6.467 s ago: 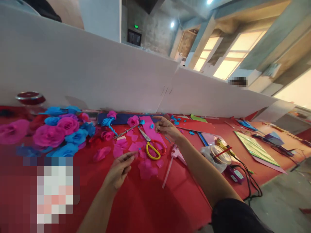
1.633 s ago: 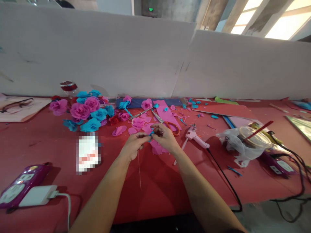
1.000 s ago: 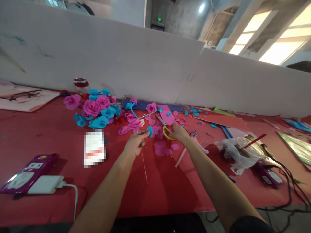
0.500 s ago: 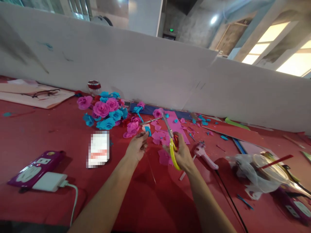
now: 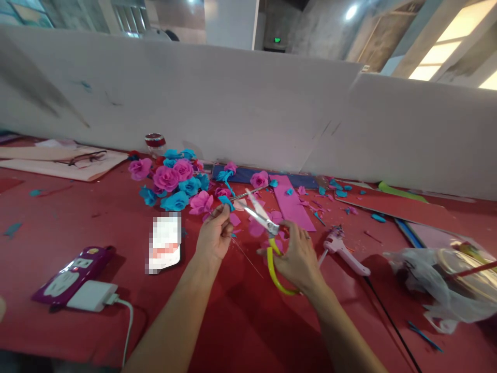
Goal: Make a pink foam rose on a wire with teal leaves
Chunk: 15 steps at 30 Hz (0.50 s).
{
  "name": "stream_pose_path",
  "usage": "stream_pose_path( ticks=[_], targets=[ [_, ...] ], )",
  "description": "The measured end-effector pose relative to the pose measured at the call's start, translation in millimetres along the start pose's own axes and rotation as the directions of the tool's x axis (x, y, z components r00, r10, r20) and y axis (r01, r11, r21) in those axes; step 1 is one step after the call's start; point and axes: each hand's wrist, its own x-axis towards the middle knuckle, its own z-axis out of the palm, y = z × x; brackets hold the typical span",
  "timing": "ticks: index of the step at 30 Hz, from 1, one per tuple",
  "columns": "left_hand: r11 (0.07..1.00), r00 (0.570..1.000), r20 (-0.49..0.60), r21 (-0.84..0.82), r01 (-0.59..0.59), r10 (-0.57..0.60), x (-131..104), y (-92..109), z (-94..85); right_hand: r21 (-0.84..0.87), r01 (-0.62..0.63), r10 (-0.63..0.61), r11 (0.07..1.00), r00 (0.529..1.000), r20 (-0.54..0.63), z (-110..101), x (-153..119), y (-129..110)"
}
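My left hand [image 5: 215, 235] pinches a small piece of blue paper [image 5: 226, 202] between thumb and fingertips. A thin wire [image 5: 248, 260] trails down to the right below that hand. My right hand [image 5: 301, 259] grips yellow-handled scissors [image 5: 267, 224] with fingers in the loops; the blades are spread and point up-left, close to the blue paper but apart from it. Cut pink paper pieces lie behind and beneath the blades. Beyond my left hand is a bunch of pink and blue paper flowers [image 5: 166, 178].
A pink glue gun [image 5: 345, 254] lies right of my right hand, its black cord running toward me. Further right is a plastic bag [image 5: 419, 280]. On the left are a phone [image 5: 166, 241] and a purple power strip [image 5: 73, 277] with a white charger. Behind stands a white partition [image 5: 233, 103].
The scissors have swung from nearly upright to pointing up-left, and their blades have spread. Both hands sit slightly lower in view; the left still holds the blue paper. The camera view has shifted.
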Motion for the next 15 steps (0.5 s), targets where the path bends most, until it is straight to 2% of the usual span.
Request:
stream_pose_path(
  ticks=[3,8,15],
  targets=[
    [1.000,0.999,0.044,-0.021,0.021,-0.020,0,2,-0.4,0.010,-0.059,0.059,0.998,0.998,-0.018,-4,2,3],
    [0.996,0.995,0.052,0.020,0.081,-0.082,-4,-8,3.2,0.064,0.004,-0.008,0.998,0.998,0.056,-5,-3,-9],
    [0.997,0.997,0.040,-0.031,0.073,-0.072,-9,-8,6.5,0.038,0.065,-0.067,0.997,0.995,0.070,1,-9,-16]
  ],
)
